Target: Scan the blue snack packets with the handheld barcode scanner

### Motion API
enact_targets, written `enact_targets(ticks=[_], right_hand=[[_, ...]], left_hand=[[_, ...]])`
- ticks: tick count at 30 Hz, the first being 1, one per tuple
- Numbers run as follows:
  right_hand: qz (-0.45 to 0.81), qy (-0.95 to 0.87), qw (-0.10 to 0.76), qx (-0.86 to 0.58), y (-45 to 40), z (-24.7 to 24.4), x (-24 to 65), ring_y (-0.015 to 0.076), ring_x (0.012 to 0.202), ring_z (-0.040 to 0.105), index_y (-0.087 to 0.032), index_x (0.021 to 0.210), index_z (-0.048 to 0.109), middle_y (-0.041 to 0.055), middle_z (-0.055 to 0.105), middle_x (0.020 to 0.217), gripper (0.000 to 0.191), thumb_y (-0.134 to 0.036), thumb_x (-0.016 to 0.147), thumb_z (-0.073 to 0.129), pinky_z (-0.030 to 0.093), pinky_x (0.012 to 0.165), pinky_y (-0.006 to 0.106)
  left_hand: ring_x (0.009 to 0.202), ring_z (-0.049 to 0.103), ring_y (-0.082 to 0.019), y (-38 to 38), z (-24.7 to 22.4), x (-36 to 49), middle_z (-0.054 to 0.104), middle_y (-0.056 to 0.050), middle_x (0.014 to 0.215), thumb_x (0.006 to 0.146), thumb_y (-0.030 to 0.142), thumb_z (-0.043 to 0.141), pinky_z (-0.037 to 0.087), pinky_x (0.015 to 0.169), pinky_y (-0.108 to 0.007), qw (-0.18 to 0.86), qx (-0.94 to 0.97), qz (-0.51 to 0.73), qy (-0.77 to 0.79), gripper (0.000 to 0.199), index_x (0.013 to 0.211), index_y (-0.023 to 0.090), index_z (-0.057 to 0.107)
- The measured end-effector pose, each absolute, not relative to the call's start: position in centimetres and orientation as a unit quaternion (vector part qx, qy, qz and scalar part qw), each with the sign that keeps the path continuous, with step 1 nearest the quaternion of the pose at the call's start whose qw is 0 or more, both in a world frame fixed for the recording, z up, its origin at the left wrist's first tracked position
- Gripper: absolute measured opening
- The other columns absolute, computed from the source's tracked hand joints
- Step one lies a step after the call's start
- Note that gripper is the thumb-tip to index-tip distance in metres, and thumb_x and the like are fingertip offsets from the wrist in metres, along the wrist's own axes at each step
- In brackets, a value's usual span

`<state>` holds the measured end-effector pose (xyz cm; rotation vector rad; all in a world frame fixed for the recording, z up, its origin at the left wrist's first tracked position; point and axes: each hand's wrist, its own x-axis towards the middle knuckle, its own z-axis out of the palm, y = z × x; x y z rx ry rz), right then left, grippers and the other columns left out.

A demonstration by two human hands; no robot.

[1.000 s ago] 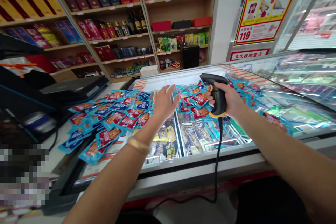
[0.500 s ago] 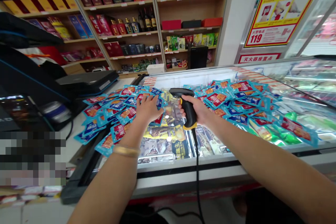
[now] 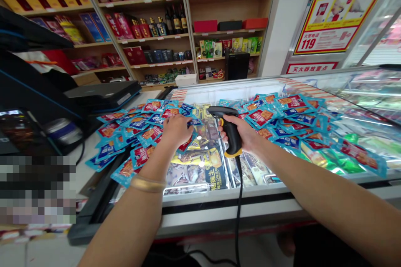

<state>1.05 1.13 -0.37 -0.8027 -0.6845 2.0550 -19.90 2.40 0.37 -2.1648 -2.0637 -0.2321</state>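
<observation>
My right hand [image 3: 246, 133] is wrapped round the grip of a black and yellow barcode scanner [image 3: 231, 133], held above the glass-topped freezer with its head to the left. A black cable hangs from the handle. My left hand [image 3: 178, 130], a gold bangle on its wrist, is at the right side of the left pile of blue snack packets [image 3: 138, 123]. Its fingers are curled down over a small snack packet [image 3: 194, 122], whose blue end shows beside the thumb; the fingertips are partly hidden. A second pile of the same packets [image 3: 288, 112] lies to the right, beyond my right hand.
Under the glass lid, the freezer [image 3: 194, 217] holds packaged ice creams. One packet [image 3: 360, 156] lies apart at the right. On the left counter stand a dark flat device [image 3: 103, 96] and a checkout screen. Shelves [image 3: 150, 0] with boxes and bottles line the back.
My left hand's spread fingers have curled down onto the packets, and a packet end now shows by the thumb. The scanner has shifted slightly right and down in my right hand.
</observation>
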Motion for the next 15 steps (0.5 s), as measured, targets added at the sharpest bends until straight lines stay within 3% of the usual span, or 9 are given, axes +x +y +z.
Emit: enact_targets(ticks=[3, 6, 8, 10, 12, 15], right_hand=[[0.811, -0.274, 0.406, -0.322, 1.1, -0.3, 1.1, 0.0084, 0.045, 0.046, -0.014, 0.072, 0.055, 0.0017, 0.053, 0.058, 0.026, -0.029, 0.092, 0.048, 0.041, 0.040, 0.018], [0.810, -0.277, 0.411, -0.314, 1.1, -0.3, 1.1, 0.0083, 0.045, 0.046, -0.014, 0.073, 0.056, 0.0016, 0.053, 0.059, 0.025, -0.029, 0.091, 0.049, 0.041, 0.041, 0.018], [0.808, -0.285, 0.413, -0.309, 1.1, -0.4, 1.1, 0.0084, 0.045, 0.045, -0.014, 0.073, 0.056, 0.0015, 0.053, 0.060, 0.024, -0.030, 0.091, 0.050, 0.041, 0.041, 0.018], [0.805, -0.299, 0.412, -0.304, 1.1, -0.4, 1.1, 0.0087, 0.047, 0.045, -0.014, 0.074, 0.056, 0.0014, 0.053, 0.061, 0.022, -0.031, 0.089, 0.053, 0.041, 0.042, 0.019], [0.804, -0.314, 0.408, -0.298, 1.0, -0.4, 1.1, 0.0093, 0.049, 0.046, -0.015, 0.074, 0.057, 0.0016, 0.053, 0.062, 0.021, -0.031, 0.087, 0.056, 0.040, 0.043, 0.019], [0.805, -0.330, 0.396, -0.292, 0.8, -0.5, 1.0, 0.0098, 0.050, 0.046, -0.014, 0.075, 0.057, 0.0019, 0.054, 0.062, 0.020, -0.031, 0.086, 0.057, 0.040, 0.044, 0.020]], left_hand=[[0.114, 0.058, -0.033, 2.6, 0.5, -19.9, 0.068, -0.011, 0.118, 0.089, 0.032, 0.042, 0.039, 0.103, -0.050, 0.066, -0.729, -0.136, -0.668, 0.037, 0.112, 0.022, 0.069], [0.106, 0.062, -0.031, 2.9, 0.5, -19.9, 0.071, -0.012, 0.101, 0.089, 0.034, 0.042, 0.045, 0.098, -0.047, 0.034, -0.701, -0.288, -0.652, 0.033, 0.094, 0.018, 0.070], [0.094, 0.066, -0.028, 3.0, 0.6, -19.6, 0.069, -0.008, 0.080, 0.088, 0.038, 0.043, 0.051, 0.090, -0.044, -0.056, -0.634, -0.428, -0.642, 0.031, 0.079, 0.018, 0.066], [0.079, 0.067, -0.023, 2.9, 0.8, -19.3, 0.062, -0.003, 0.065, 0.087, 0.040, 0.045, 0.056, 0.080, -0.041, -0.211, -0.536, -0.541, -0.612, 0.029, 0.072, 0.019, 0.060], [0.069, 0.067, -0.019, 2.8, 1.0, -18.9, 0.061, -0.001, 0.063, 0.086, 0.038, 0.049, 0.059, 0.073, -0.041, -0.351, -0.444, -0.594, -0.572, 0.024, 0.074, 0.019, 0.057], [0.067, 0.068, -0.016, 2.5, 1.2, -18.5, 0.065, -0.001, 0.069, 0.084, 0.033, 0.053, 0.060, 0.072, -0.043, -0.424, -0.388, -0.608, -0.547, 0.017, 0.079, 0.017, 0.057]])
